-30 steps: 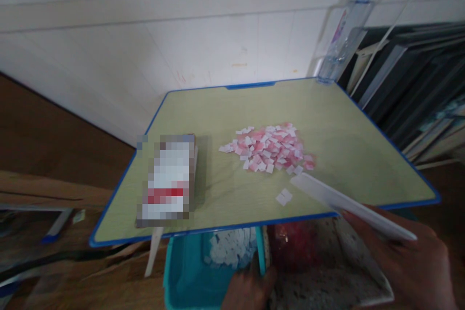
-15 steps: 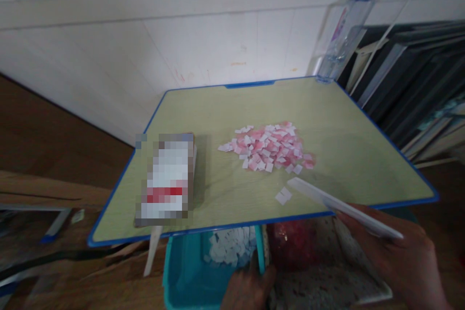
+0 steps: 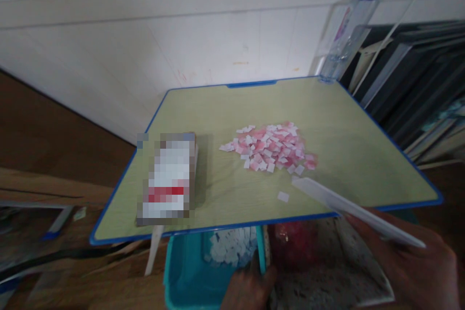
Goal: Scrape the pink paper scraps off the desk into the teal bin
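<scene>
My right hand is closed around a long, flat white tool with a tapering tip; its exact kind is unclear. The tip hovers over the front of the board, just beyond a single small white paper square. A pale bit shows at the tip, perhaps another square. Behind it lies a loose heap of small pink and white squares. Below the board's front edge, my left hand grips the right rim of a turquoise basin. White pieces lie in the basin.
The blue-edged board stands against a white wall. A blurred-out box-like thing sits on its left, a clear bottle at its back right corner. Dark flat panels lean at right. A red bundle lies beneath the board.
One of two white squares near the board's front edge is gone from its place. My right hand and the tool have shifted slightly right. My left hand stays on the basin.
</scene>
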`<action>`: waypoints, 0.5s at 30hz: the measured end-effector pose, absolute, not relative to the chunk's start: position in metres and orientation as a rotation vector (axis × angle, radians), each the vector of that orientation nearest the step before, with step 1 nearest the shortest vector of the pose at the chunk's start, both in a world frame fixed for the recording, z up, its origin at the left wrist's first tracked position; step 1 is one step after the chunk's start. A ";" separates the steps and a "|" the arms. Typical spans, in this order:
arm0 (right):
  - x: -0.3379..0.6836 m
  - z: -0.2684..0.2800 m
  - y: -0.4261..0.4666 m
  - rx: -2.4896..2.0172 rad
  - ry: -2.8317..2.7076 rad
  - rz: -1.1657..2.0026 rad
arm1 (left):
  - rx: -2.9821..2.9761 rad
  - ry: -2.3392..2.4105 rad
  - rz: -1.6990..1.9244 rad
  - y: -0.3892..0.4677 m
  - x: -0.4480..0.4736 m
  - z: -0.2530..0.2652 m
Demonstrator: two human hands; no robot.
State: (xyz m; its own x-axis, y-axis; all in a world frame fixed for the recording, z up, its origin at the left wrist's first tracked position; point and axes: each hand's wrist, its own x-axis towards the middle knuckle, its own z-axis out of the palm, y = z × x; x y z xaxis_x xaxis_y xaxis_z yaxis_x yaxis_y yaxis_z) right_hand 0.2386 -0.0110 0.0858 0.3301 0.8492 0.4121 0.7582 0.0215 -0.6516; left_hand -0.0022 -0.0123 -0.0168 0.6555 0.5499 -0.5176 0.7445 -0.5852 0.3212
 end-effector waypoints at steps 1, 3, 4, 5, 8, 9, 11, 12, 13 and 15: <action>0.240 0.086 -0.012 -1.749 -1.465 0.135 | 2.352 1.005 -0.503 -0.012 -0.002 -0.017; 0.242 0.087 -0.013 -1.759 -1.498 0.133 | 2.343 0.996 -0.499 -0.012 -0.002 -0.016; 0.243 0.088 -0.013 -1.763 -1.513 0.137 | 2.339 0.990 -0.494 -0.012 -0.002 -0.015; 0.243 0.088 -0.013 -1.766 -1.519 0.142 | 2.337 0.986 -0.489 -0.012 -0.001 -0.015; 0.243 0.088 -0.014 -1.765 -1.481 0.147 | 2.333 0.997 -0.485 -0.012 0.000 -0.014; 0.242 0.088 -0.014 -1.760 -1.449 0.138 | 2.333 1.006 -0.485 -0.012 0.000 -0.014; 0.242 0.088 -0.015 -1.739 -1.398 0.128 | 2.331 1.017 -0.484 -0.011 0.000 -0.014; 0.242 0.088 -0.015 -1.729 -1.384 0.127 | 2.331 1.019 -0.490 -0.011 0.000 -0.014; 0.242 0.088 -0.016 -1.723 -1.375 0.125 | 2.332 1.016 -0.487 -0.011 0.000 -0.013; 0.244 0.088 -0.016 -1.722 -1.380 0.112 | 2.333 1.007 -0.478 -0.012 -0.001 -0.013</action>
State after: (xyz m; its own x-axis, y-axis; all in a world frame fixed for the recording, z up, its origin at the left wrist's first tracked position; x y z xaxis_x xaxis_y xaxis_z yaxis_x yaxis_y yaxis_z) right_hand 0.2441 -0.0156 0.0881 0.3737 0.8177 0.4380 0.7360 0.0260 -0.6765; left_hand -0.0008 -0.0118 -0.0134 0.6563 0.5524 -0.5139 0.7474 -0.5691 0.3427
